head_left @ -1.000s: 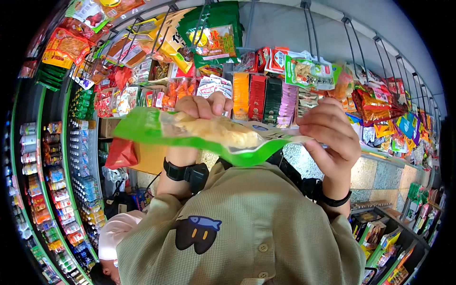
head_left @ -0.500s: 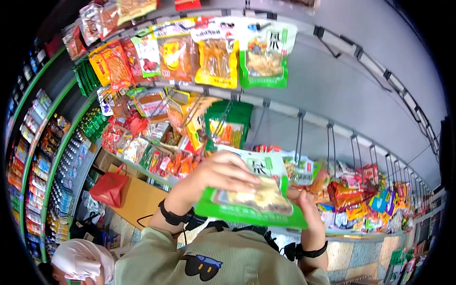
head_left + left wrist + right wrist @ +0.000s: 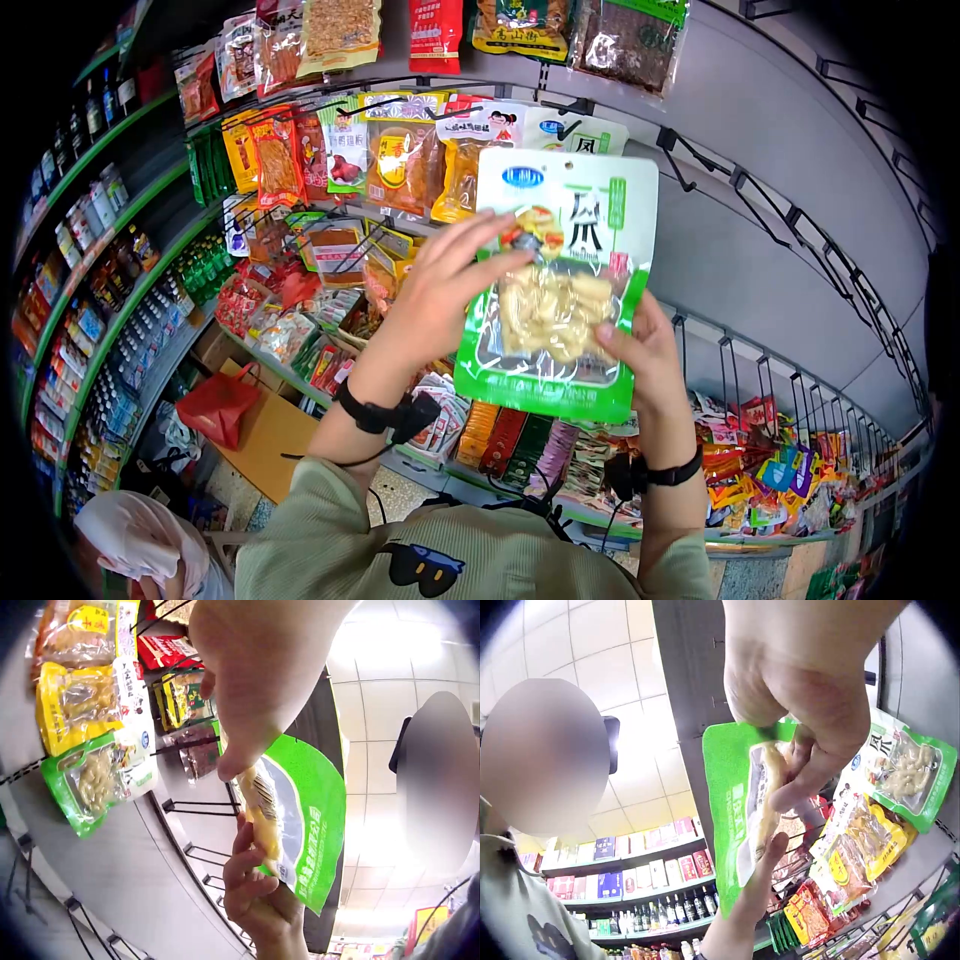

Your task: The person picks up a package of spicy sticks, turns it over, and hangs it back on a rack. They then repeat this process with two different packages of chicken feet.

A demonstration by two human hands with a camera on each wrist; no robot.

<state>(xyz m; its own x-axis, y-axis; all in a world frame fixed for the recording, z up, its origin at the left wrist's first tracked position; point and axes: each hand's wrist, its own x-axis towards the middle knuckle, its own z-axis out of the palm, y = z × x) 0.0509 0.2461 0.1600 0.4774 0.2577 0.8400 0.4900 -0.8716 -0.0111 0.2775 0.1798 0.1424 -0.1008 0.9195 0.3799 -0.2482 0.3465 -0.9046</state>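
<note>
An upright green-and-white bag of chicken feet, its clear window showing pale pieces, faces the head camera. At the bag's right edge my right hand grips it, thumb on the front and the other fingers behind. My left hand lies over the left side, its extended fingers touching the printed front near the top of the window. The left wrist view shows the bag's green back, with the right hand holding its far edge. From the right wrist, the bag appears almost edge-on, the right hand above.
Behind the bag, snack packets hang from rack hooks, including a similar chicken feet bag. Lower shelves hold boxed packets and loose snacks. A red bag and a person in pale clothing are at lower left.
The bag has gone from lying nearly flat to standing upright, raised with its front toward the head camera. The left hand has shifted to its left side. The head view has tilted up toward the rack.
</note>
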